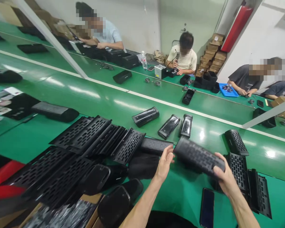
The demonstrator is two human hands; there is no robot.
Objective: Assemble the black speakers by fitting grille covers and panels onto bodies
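In head view, right of centre: black perforated casing (199, 156), a little blurred, raised over green table (184, 193). Grasped at lower right end by right hand (224, 174), with thumb on the near face; perhaps taken by the end so as to leave most of the surface free. Just beside the upper left end: left hand (165, 161), fingers loosely curled and gripping nothing, seemingly for support; cannot tell if touching. In left half, perforated panels (130, 145), laid overlapping, probably for saving room. Around centre, three glossy black shells (146, 117), set apart from one another, perhaps to avoid scratches. At lower right, phone (207, 207), lying flat near right hand, likely put aside. At lower left, open carton (92, 199) with plastic-wrapped contents, probably placed close for short reach.
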